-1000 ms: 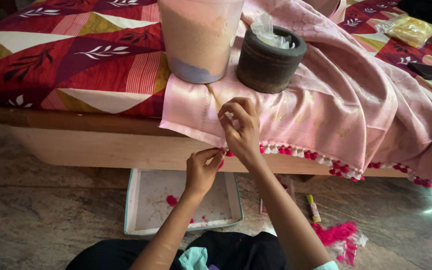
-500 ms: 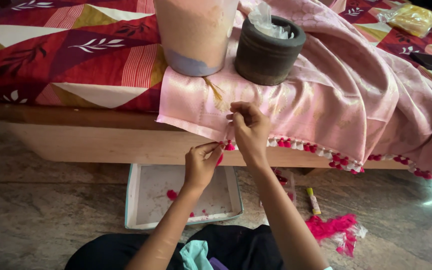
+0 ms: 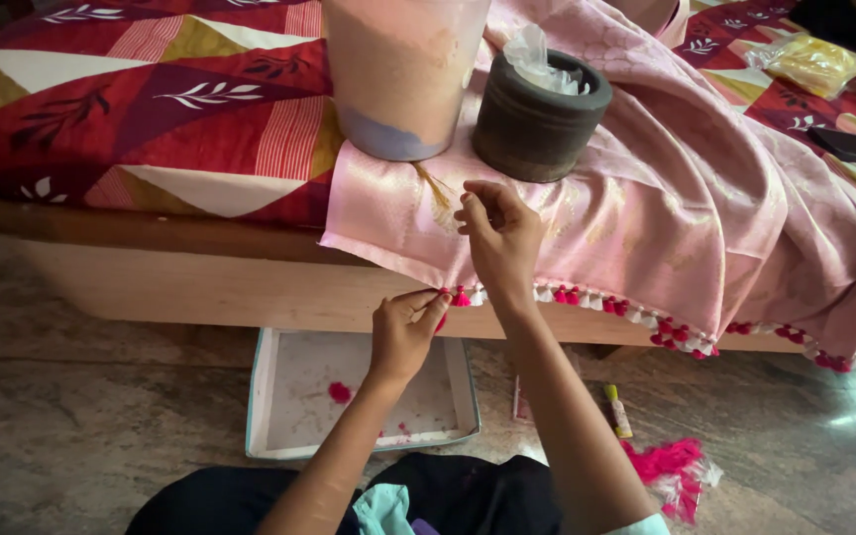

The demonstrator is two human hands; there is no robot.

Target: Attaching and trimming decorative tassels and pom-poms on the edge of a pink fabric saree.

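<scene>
Pink cloth point(image 3: 646, 218) with tasselled hem, draped over bed edge
Left hand point(image 3: 403, 332) pinches a pink tassel point(image 3: 460, 297) at the hem; right hand point(image 3: 497, 233) above, fingertips closed on the cloth, below a dark round pot point(image 3: 539, 124)

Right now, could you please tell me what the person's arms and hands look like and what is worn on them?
Both forearms are bare, with no sleeves reaching the wrists. The left hand and the right hand wear no gloves, and I can make out no rings, bangles or watch. A pale sleeve edge shows at the right elbow, at the bottom of the view. The nails are too small to judge.
</scene>
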